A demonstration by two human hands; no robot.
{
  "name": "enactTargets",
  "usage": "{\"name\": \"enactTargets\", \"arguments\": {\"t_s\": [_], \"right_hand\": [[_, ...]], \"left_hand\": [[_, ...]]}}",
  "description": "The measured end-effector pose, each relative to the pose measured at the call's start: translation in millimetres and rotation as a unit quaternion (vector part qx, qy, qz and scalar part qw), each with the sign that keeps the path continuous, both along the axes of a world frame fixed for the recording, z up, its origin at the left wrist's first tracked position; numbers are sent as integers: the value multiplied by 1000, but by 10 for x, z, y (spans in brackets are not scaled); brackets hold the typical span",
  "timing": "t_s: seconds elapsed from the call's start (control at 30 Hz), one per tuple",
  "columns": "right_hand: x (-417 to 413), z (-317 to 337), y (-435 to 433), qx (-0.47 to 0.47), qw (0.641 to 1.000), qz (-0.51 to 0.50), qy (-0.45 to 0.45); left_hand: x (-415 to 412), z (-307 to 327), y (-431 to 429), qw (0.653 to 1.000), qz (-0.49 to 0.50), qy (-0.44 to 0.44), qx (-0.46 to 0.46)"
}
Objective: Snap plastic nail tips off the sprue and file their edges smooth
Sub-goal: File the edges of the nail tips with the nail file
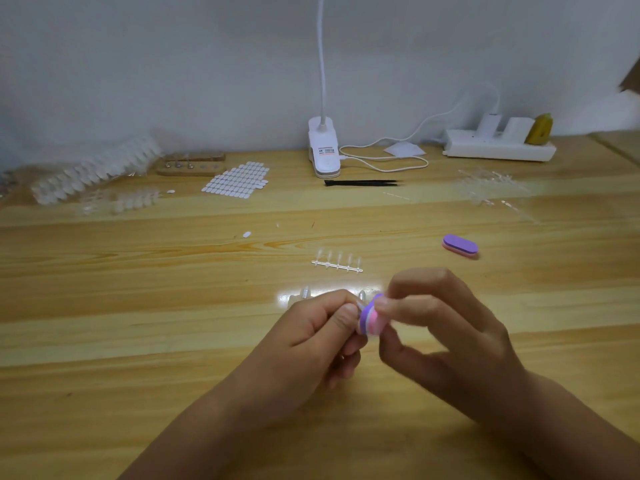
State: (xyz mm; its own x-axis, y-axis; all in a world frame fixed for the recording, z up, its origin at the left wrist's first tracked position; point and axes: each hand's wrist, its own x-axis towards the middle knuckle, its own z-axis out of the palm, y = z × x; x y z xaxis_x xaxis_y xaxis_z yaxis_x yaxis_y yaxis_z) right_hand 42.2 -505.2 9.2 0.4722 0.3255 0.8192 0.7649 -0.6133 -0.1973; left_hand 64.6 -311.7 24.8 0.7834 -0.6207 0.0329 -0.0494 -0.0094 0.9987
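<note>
Head view: hands meet over wooden surface [173, 306]
Left hand [311, 334] pinches a clear plastic nail tip [360, 303] against the purple-and-pink oval file block [370, 320] gripped by right hand [446, 327]

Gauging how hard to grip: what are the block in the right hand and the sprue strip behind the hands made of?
The block in the right hand looks like layered foam, matt: purple, white and pink bands, rounded end. Its grit cannot be told. The sprue strip looks like clear, glossy moulded plastic: the table shows through and it glints.
</note>
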Motion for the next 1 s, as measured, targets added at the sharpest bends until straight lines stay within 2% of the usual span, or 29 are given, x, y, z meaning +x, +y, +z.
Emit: {"name": "enactTargets", "arguments": {"t_s": [0.1,0.2,0.5,0.63,0.73,0.8,0.9,1.0], "right_hand": [[9,-12,-30,-35,999,-4,-7],[71,9,-95,-22,999,-43,14],[22,82,-44,34,996,-73,28],[-15,48,59,-20,999,-32,28],[20,46,4,-59,997,-46,34],[37,65,-38,-52,996,-64,43],[2,61,6,-32,998,-46,35],[-3,45,10,-59,997,-34,32]], "left_hand": [[-12,12,0,1000,-8,9,-1],[-3,26,15,1000,10,18,-8],[-42,11,15,975,118,-169,81],[-54,22,10,967,136,-193,94],[-48,33,23,963,149,-200,99],[-40,28,25,965,146,-194,95],[-34,15,21,975,135,-163,73],[-20,-10,31,983,133,-120,44]]}}
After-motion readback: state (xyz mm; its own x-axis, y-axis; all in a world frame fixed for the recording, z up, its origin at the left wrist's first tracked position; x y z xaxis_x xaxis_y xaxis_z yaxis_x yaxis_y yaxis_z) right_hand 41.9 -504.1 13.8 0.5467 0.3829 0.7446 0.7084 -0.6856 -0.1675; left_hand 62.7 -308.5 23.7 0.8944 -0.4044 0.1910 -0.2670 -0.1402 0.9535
